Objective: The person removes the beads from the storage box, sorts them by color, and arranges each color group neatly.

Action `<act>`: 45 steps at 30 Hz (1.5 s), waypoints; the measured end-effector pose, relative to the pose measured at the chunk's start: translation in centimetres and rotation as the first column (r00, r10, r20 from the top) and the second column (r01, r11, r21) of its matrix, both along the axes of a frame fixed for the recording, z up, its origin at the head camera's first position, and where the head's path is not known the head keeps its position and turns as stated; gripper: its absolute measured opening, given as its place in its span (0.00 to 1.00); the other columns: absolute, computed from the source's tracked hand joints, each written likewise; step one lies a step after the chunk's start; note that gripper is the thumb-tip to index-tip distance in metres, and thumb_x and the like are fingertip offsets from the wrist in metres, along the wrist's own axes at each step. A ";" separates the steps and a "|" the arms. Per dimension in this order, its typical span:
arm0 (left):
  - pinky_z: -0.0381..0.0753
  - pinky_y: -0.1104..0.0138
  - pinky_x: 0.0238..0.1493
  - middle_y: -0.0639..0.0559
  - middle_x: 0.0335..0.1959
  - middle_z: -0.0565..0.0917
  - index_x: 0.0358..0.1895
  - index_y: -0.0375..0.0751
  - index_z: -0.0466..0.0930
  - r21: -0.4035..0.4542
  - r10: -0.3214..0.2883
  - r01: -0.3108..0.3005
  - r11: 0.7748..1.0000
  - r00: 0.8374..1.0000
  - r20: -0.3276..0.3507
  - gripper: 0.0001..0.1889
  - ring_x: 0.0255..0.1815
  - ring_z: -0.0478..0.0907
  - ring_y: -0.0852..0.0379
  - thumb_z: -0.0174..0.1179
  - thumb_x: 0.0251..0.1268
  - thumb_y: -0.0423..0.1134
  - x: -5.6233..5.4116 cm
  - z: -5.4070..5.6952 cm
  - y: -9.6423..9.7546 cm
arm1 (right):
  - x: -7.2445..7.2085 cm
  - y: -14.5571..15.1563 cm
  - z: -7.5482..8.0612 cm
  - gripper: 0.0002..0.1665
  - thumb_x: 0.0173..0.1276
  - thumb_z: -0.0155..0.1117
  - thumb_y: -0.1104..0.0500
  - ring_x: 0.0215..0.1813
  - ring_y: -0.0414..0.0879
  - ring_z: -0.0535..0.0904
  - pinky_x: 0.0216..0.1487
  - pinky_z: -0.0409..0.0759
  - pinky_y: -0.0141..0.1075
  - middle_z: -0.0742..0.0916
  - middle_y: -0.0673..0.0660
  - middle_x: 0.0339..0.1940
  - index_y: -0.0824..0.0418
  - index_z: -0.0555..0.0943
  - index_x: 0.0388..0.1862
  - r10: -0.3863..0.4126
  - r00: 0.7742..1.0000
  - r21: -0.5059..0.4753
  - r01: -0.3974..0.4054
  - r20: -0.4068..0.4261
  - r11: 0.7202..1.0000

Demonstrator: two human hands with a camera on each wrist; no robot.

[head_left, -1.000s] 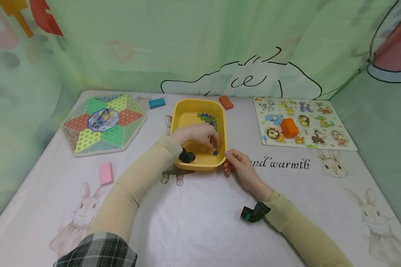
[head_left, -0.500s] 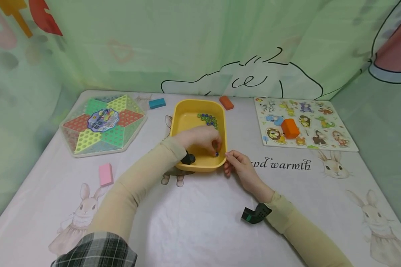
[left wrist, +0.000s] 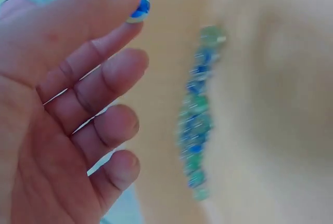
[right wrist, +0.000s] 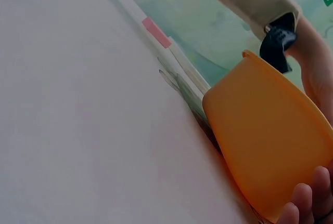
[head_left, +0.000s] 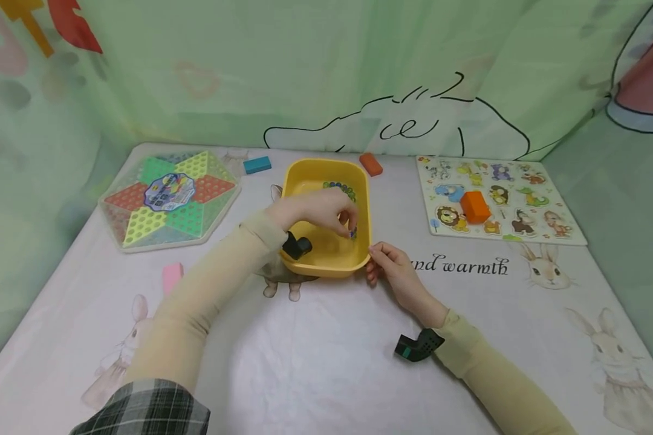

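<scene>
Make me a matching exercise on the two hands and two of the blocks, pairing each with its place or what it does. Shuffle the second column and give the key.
1. left hand
2. right hand
3. bright orange block
4. blue block

A. lies on the animal board
B. touches the near right corner of the yellow bin
C. lies between the star board and the bin
D. pinches a marble

Pairs: 1-D, 2-B, 3-A, 4-C
</scene>
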State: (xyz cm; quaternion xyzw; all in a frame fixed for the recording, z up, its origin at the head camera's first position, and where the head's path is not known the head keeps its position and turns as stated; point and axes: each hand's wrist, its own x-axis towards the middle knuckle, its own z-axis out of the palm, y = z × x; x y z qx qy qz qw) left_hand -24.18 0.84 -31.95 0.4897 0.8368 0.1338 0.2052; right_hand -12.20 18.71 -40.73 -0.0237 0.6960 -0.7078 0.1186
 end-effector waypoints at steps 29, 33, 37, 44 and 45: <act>0.65 0.79 0.28 0.59 0.25 0.77 0.35 0.46 0.80 0.380 -0.062 0.118 0.917 0.986 -0.155 0.06 0.23 0.68 0.66 0.62 0.58 0.43 12.1 -2.4 -3.0 | -0.4 0.4 0.2 0.14 0.73 0.47 0.56 0.22 0.38 0.73 0.25 0.73 0.28 0.78 0.47 0.20 0.54 0.73 0.26 -0.015 0.999 -0.021 0.014 -0.033 1.000; 0.67 0.79 0.29 0.59 0.24 0.77 0.37 0.47 0.80 0.349 -0.022 0.086 0.933 0.983 -0.184 0.06 0.24 0.70 0.67 0.60 0.60 0.44 12.5 -4.1 -2.3 | -0.3 0.3 0.2 0.14 0.73 0.47 0.55 0.22 0.38 0.73 0.25 0.73 0.28 0.78 0.47 0.20 0.55 0.73 0.26 -0.015 1.000 -0.023 0.015 -0.023 1.000; 0.68 0.77 0.29 0.60 0.23 0.76 0.39 0.48 0.80 0.283 0.006 0.046 0.958 0.984 -0.180 0.08 0.24 0.70 0.67 0.59 0.61 0.45 12.7 -5.3 -1.6 | -0.3 0.2 0.1 0.13 0.73 0.48 0.55 0.22 0.38 0.73 0.25 0.73 0.29 0.78 0.47 0.20 0.55 0.72 0.26 -0.011 1.000 -0.031 0.010 -0.021 0.999; 0.69 0.77 0.27 0.62 0.21 0.76 0.38 0.49 0.80 0.208 0.016 0.024 0.978 0.981 -0.191 0.07 0.22 0.70 0.69 0.58 0.62 0.45 12.4 -6.4 -0.4 | -0.4 0.1 0.0 0.13 0.73 0.48 0.55 0.22 0.37 0.73 0.25 0.73 0.28 0.78 0.46 0.21 0.55 0.72 0.27 0.001 1.000 -0.035 -0.002 -0.017 0.999; 0.69 0.77 0.27 0.62 0.21 0.77 0.38 0.48 0.80 0.202 0.019 0.021 0.979 0.981 -0.192 0.07 0.22 0.70 0.69 0.58 0.62 0.45 12.3 -6.5 -0.3 | -0.4 0.0 0.0 0.13 0.73 0.48 0.55 0.22 0.38 0.73 0.25 0.73 0.28 0.78 0.46 0.21 0.55 0.72 0.27 0.001 1.000 -0.034 -0.001 -0.015 0.999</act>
